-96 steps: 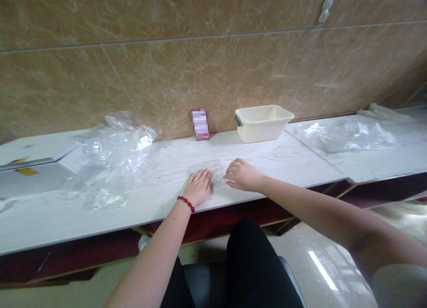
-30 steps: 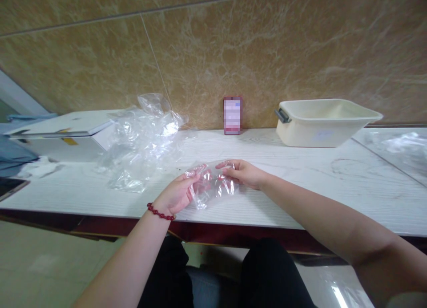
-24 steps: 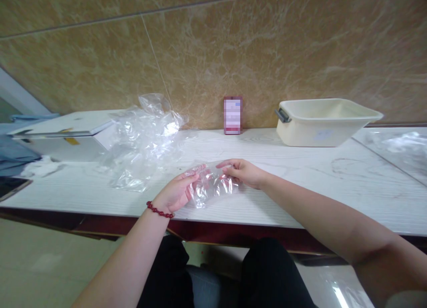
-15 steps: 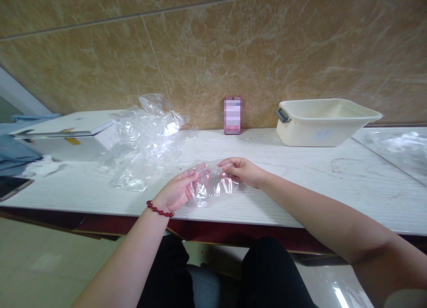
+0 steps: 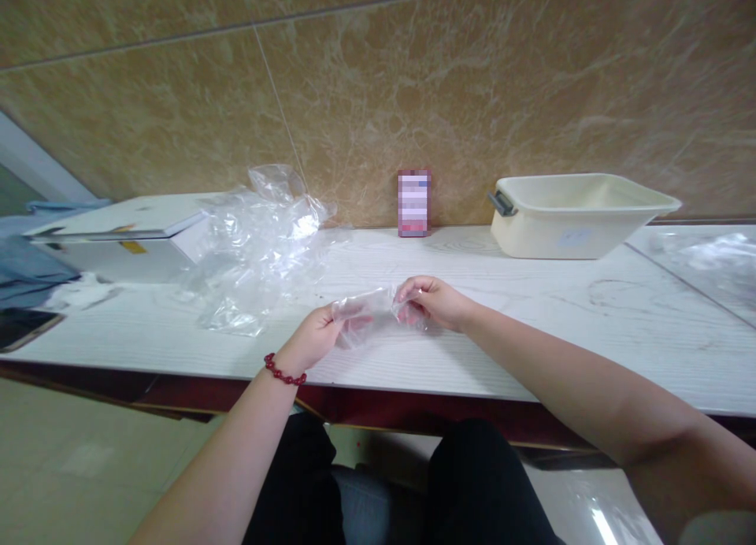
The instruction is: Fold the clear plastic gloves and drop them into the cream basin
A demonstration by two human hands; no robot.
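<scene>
A clear plastic bag (image 5: 373, 313) is stretched between my two hands, just above the front half of the white wood-grain table (image 5: 520, 316). My left hand (image 5: 316, 334), below a red bead bracelet (image 5: 285, 371), is closed on the bag's left end, with some fingers seen through the film. At the other end my right hand (image 5: 434, 299) pinches the plastic, thumb against fingers, and part of the film bunches around its fingertips. Left of the bag lies a loose heap of clear plastic bags (image 5: 260, 246).
A white box (image 5: 147, 257) stands left of the heap, near a dark phone (image 5: 24, 327) at the table's edge. Another phone (image 5: 414, 204) leans against the marble wall. A cream tub (image 5: 552, 234) with a grey handle stands back right; more clear plastic (image 5: 724, 257) lies beyond it.
The bag, crumpled before, is now pulled flatter and more taut between my hands. My left hand has shifted left and its fingers have closed on the bag's end. The right hand has barely moved.
</scene>
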